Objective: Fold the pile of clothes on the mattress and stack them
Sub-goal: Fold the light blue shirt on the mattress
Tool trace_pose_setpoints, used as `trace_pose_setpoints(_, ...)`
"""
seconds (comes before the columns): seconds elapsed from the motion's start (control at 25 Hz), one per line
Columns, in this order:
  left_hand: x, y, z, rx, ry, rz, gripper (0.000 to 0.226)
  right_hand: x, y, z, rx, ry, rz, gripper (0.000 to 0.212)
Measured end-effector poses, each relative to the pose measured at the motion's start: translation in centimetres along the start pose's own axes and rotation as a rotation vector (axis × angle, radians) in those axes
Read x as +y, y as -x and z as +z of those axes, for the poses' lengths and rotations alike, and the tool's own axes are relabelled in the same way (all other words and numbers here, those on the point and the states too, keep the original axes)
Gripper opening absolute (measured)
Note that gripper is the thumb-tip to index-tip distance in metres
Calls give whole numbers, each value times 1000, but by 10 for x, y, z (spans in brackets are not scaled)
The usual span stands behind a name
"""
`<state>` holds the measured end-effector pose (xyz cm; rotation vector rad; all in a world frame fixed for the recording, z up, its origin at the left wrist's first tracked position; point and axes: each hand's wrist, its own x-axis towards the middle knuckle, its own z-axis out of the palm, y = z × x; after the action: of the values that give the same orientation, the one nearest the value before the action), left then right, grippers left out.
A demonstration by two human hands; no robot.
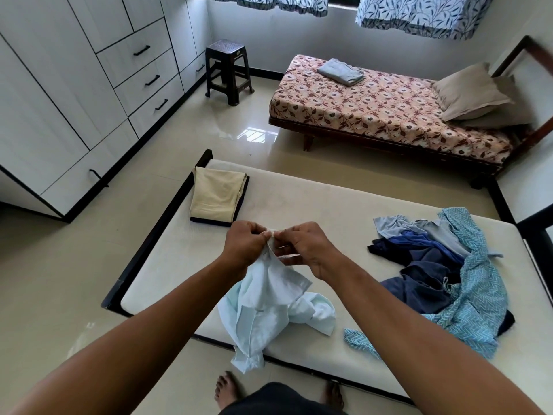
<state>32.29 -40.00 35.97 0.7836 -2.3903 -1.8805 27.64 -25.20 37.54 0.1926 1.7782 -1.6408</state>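
Left hand (248,244) and right hand (308,250) held up close together, almost touching. Each pinches the top edge of a pale blue garment (269,304) between thumb and fingertips. Which part of the edge they hold (collar or hem) cannot be told; the fabric is bunched there.

Garment hangs from the pinch. Its lower half is crumpled on the near edge of the mattress (299,199), and one end, possibly a cuffed sleeve, droops over the side towards the floor.

Handling, as I judge it:
- Thin, light woven cloth, fully limp. Won't hold any shape unless laid flat.
- Creases easily; not slippery, nothing fragile.
- A fingertip pinch is plenty to carry the weight.
- Best hold: two points well apart along a seam line, such as shoulders or hem corners, so it falls open. Hands this close leave it hanging as a rope.
- The trailing end could drag on the floor.

Elsewhere on the mattress:
- Unfolded pile (443,274) at the right: dark blue, grey and turquoise zigzag pieces, tangled together.
- Folded stack (217,199) at the far left corner, beige on top of something dark, well apart from the pile.
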Motion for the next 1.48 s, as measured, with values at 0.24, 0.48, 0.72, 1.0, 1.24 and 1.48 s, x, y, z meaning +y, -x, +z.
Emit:
trace_pose_setpoints(0.24, 0, -6, -15, -246, 17, -27, 25, 12, -6, -4, -39, 99, -31, 31)
trace_pose_setpoints(0.48, -9, -15, -26, -363, -22, -19, 11, 14, -16, -23, -174, 238, -180, 21)
trace_pose_setpoints(0.72, -6, -14, -47, -641, 297, -40, 13, 64, -50, -37, -174, 1150, -309, 61)
trace_pose_setpoints(1.0, 4, -36, -60, 171, -140, 51, 17, 36, -48, -31, 85, 1033, -316, 34)
trace_pose_setpoints(1.24, 23, -3, -15, 196, -364, 550, 76, -76, -18, -3, 227, -57, -261, 13)
trace_pose_setpoints(1.48, 52, -27, 3, 64, -119, 356, 22, -95, -2, -51, -39, -56, -486, 25)
